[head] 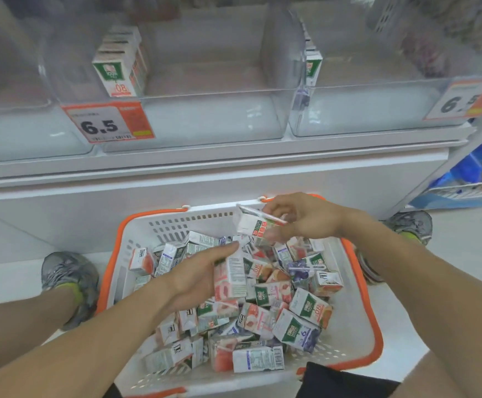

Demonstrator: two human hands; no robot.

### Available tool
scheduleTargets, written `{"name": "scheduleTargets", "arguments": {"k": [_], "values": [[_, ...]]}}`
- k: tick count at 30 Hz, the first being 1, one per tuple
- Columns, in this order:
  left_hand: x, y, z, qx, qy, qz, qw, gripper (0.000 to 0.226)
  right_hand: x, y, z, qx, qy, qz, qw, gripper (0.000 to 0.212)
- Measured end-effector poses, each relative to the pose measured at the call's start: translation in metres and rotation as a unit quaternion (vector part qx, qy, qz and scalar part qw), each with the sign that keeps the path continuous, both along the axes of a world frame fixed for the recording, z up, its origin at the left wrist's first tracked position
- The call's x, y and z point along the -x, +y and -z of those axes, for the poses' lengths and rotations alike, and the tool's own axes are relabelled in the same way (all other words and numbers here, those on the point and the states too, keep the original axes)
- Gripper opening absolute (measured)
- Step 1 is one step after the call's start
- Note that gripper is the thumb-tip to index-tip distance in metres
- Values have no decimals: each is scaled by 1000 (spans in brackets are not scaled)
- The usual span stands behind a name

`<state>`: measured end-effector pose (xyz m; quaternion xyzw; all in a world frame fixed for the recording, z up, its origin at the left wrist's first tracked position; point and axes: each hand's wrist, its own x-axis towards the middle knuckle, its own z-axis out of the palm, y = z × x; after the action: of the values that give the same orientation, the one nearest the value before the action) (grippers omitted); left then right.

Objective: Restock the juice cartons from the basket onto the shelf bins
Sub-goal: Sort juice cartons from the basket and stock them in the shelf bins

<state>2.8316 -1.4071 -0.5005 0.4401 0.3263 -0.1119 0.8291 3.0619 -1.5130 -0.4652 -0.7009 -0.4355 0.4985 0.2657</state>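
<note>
The right hand [302, 218] pinches a small juice carton [252, 224] between thumb and fingertips, lifted clear above the far end of the basket [373, 334], while the left hand [196, 275] curls its fingers round a taller pink-and-white carton [229, 278] that stands upright among the heap. These little boxes look light and fairly stiff, with flat waxy sides that could slip in a loose grip (a straw seems taped to the one in the right hand, so a pinch there might snag or tear it); the broad faces, gripped across the narrow width, look like the safest hold, and a hard squeeze would likely dent the card. The rest of the cartons [310, 308] lie jumbled at every angle in the white basket with its orange rim, which sits on a pale floor between the person's two grey shoes [67, 271]. Above is a white shelf carrying clear plastic bins [214, 116]: the middle one holds a single row of cartons [119, 64] at its left side and is otherwise mostly bare, with an orange price tag [110, 122] on its front.
</note>
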Motion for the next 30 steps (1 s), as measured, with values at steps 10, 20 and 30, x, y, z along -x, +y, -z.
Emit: {"name": "scheduleTargets", "arguments": {"k": [10, 20, 30], "values": [[14, 35, -58, -154, -107, -127, 974, 54, 54, 26, -35, -55, 406, -5, 912, 52], [31, 90, -132, -244, -166, -52, 954, 70, 79, 58, -77, -273, 270, 64, 921, 56], [46, 120, -161, -397, -149, -114, 899, 47, 97, 102, -128, -323, 45, 121, 937, 38]]}}
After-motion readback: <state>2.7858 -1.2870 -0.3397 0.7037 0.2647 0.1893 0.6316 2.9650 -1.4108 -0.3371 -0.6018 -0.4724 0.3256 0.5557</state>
